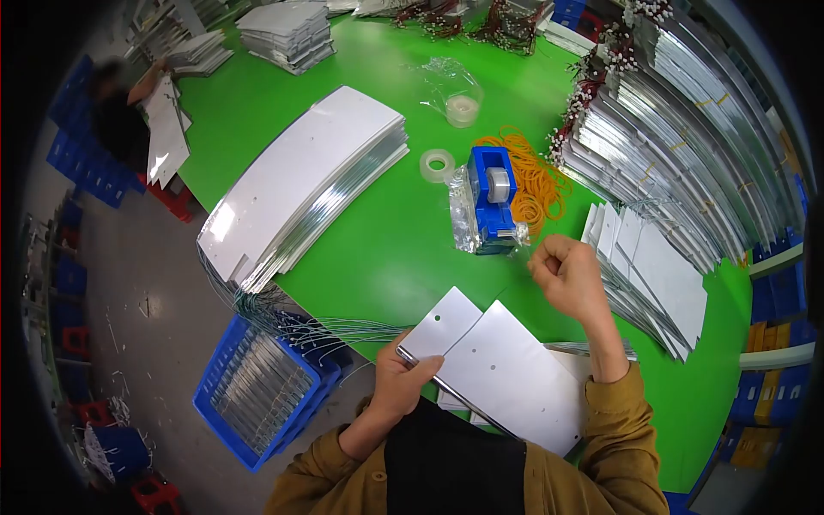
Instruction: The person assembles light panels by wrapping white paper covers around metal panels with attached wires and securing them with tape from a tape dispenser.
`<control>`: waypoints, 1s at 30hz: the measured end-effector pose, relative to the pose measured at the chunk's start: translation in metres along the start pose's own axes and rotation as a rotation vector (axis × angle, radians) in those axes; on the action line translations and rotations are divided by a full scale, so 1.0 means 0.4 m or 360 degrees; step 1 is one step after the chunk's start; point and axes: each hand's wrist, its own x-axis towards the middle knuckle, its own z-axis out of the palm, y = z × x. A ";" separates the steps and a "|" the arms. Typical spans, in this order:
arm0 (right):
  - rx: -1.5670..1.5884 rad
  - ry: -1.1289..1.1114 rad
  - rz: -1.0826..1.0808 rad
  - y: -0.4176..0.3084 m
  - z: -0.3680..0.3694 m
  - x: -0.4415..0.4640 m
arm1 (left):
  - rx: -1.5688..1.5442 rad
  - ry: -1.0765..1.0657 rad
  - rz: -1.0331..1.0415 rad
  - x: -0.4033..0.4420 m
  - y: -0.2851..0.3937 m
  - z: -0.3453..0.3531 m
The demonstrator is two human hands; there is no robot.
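Observation:
My left hand (pixel 403 380) grips the edge of a white metal panel (pixel 506 365) with small holes, near the table's front edge. Thin green wires (pixel 343 329) run leftward from beside that hand. My right hand (pixel 562 270) is closed in a pinch just right of a blue tape dispenser (pixel 492 202); what its fingers hold, if anything, is too small to tell. Clear tape sticks out at the dispenser's front end. A smaller white panel piece (pixel 442 322) lies partly beside the larger panel, above my left hand.
A tall stack of white panels (pixel 300 176) stands left on the green table (pixel 369 249). Orange rubber bands (pixel 536 193), tape rolls (pixel 437 165) and more panels (pixel 657 266) lie around. A blue crate (pixel 257 390) sits below left. Another person (pixel 120 116) is at the far left.

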 end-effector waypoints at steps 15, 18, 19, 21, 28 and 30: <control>0.1277 -0.0163 0.0415 0.015 0.002 -0.019 | -0.0022 -0.0071 -0.0026 0.007 0.003 -0.004; 0.1322 -0.0163 0.0398 0.012 0.005 -0.021 | 0.0011 -0.0090 -0.0040 0.008 0.003 -0.006; 0.1342 -0.0167 0.0387 0.010 0.006 -0.020 | 0.0024 -0.0097 -0.0045 0.008 0.003 -0.007; 0.1363 -0.0172 0.0374 0.006 0.008 -0.017 | 0.0038 -0.0103 -0.0048 0.008 0.004 -0.007; 0.1464 -0.0036 0.0377 -0.023 0.014 0.000 | 0.0048 -0.0103 -0.0059 0.007 0.003 -0.008; 0.1454 0.0028 0.0348 -0.032 0.016 0.005 | 0.0051 -0.0106 -0.0055 0.007 0.003 -0.009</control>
